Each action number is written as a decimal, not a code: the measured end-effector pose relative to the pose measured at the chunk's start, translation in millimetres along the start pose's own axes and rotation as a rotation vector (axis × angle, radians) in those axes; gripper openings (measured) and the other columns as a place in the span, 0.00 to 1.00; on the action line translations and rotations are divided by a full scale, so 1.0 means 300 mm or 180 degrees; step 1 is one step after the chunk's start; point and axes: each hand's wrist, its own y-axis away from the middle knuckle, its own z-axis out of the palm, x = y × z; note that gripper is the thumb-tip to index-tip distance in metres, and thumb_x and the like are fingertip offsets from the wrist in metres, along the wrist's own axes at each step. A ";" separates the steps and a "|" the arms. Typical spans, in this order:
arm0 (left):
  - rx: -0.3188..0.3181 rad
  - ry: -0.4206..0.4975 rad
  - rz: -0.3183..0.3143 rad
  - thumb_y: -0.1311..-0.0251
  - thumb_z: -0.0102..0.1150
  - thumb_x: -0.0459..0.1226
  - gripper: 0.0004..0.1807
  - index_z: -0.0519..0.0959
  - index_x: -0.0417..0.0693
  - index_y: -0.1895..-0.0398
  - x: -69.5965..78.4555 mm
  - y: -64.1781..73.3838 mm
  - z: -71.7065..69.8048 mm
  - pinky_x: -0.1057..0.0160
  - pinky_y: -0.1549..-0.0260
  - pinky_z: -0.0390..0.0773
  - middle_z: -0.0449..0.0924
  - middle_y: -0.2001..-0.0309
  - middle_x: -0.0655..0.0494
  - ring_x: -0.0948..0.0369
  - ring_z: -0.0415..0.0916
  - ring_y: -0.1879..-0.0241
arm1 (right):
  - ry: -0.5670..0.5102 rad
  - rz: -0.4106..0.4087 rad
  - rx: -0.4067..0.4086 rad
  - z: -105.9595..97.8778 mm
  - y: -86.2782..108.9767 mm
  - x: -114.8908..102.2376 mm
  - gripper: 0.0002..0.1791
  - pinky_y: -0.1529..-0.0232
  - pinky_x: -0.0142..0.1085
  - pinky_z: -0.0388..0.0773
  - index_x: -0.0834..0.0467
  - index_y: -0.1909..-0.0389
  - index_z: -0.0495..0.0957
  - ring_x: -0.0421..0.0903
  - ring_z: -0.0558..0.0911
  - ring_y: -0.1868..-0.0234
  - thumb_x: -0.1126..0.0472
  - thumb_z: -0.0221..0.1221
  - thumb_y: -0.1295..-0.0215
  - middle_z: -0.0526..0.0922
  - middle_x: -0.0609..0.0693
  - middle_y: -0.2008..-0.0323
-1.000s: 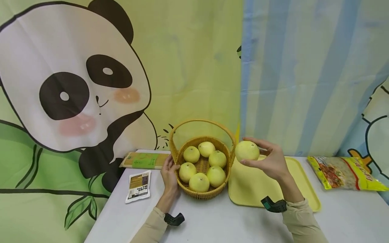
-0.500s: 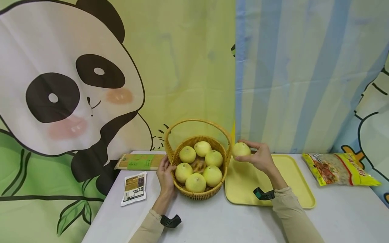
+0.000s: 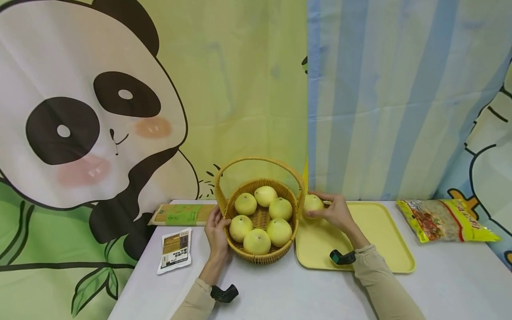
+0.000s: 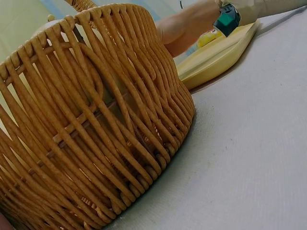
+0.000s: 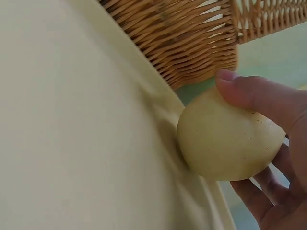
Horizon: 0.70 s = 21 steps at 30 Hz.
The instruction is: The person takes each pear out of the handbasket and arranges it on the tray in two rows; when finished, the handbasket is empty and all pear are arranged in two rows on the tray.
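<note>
— What frames the scene?
— A printed panda backdrop (image 3: 240, 98) hangs along the far edge of a white table (image 3: 296, 293), whose top runs on toward the wearer, in front of everything set out.
— Where is there room to move?
— Across the yellow tray (image 3: 380, 240), flat inside its low raised rim. To its left, just beside it, the wall and arched handle of a wicker basket (image 3: 260, 257) block the way; the backdrop closes in behind.
— And around them?
— A yellow food bag (image 3: 448, 221) lies right of the tray; left of the basket, a long green-banded pack (image 3: 184, 214) and, nearer, a white-edged pouch (image 3: 176, 250).
— The hands?
— The left hand (image 3: 217, 231) holds the basket's left side, thumb at the rim. The right hand (image 3: 336, 211), spread only as wide as its load, grips one round yellow-green fruit (image 5: 225, 139) at the tray's far left corner; whether fruit and tray touch cannot be told. Six similar fruits (image 3: 257, 242) sit inside the basket.
</note>
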 end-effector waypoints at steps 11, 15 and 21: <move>-0.0065 -0.0068 0.0068 0.37 0.47 0.23 0.36 0.67 0.41 0.22 0.002 -0.003 -0.002 0.71 0.38 0.77 0.70 0.24 0.38 0.45 0.68 0.25 | -0.0144 0.0003 -0.0152 0.034 -0.005 0.010 0.42 0.44 0.43 0.86 0.52 0.27 0.77 0.64 0.82 0.36 0.60 0.80 0.45 0.75 0.63 0.27; -0.0067 -0.0043 0.0033 0.37 0.47 0.23 0.36 0.68 0.41 0.23 0.003 0.000 -0.001 0.71 0.39 0.77 0.70 0.24 0.40 0.47 0.69 0.25 | -0.0168 -0.0041 -0.0170 0.045 -0.005 0.008 0.43 0.48 0.40 0.87 0.53 0.26 0.75 0.65 0.84 0.39 0.64 0.79 0.44 0.74 0.65 0.27; -0.0103 -0.0013 0.0001 0.39 0.46 0.22 0.37 0.67 0.41 0.22 0.002 -0.006 -0.005 0.70 0.38 0.77 0.71 0.24 0.41 0.48 0.69 0.26 | -0.0087 -0.0056 -0.0139 0.051 -0.002 -0.004 0.44 0.45 0.42 0.86 0.54 0.25 0.74 0.65 0.81 0.35 0.66 0.78 0.45 0.73 0.65 0.26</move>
